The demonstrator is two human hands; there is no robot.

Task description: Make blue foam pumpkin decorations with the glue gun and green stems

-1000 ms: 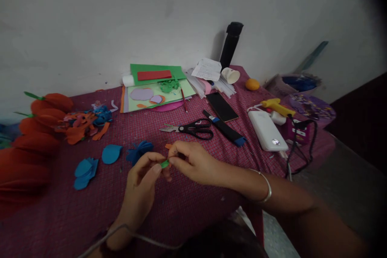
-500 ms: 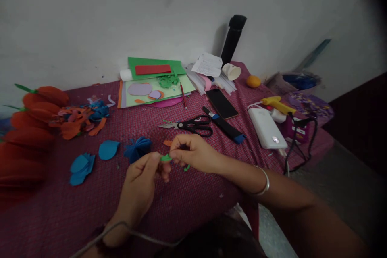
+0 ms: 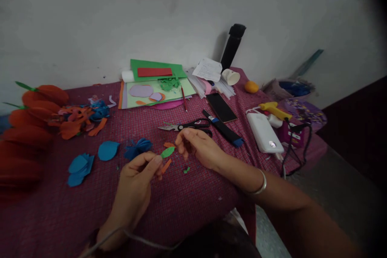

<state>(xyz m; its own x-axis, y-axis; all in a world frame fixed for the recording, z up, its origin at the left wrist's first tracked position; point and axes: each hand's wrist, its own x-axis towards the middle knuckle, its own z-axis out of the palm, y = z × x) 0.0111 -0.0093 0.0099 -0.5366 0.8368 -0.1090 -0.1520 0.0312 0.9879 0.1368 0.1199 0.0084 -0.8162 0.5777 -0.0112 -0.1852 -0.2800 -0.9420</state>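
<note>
A small green paper leaf is pinched between the thumb and fingers of my left hand. Just right of the leaf's tip is my right hand, its fingers loosely curled and apart, with nothing seen in them. Behind that hand lie black-handled scissors, partly covered by it. Orange scraps and a green scrap lie on the cloth around my hands. A blue folded paper piece sits beyond my left hand, with a blue petal shape and stacked blue petals farther left.
Orange paper pumpkins line the left edge, beside a pile of scraps. Coloured sheets lie at the back. To the right are a phone, a black-and-blue tool, a white power bank and a yellow glue gun.
My right hand has let go of the green leaf and drawn slightly up and right. The leaf now shows its full face, still in my left hand.
</note>
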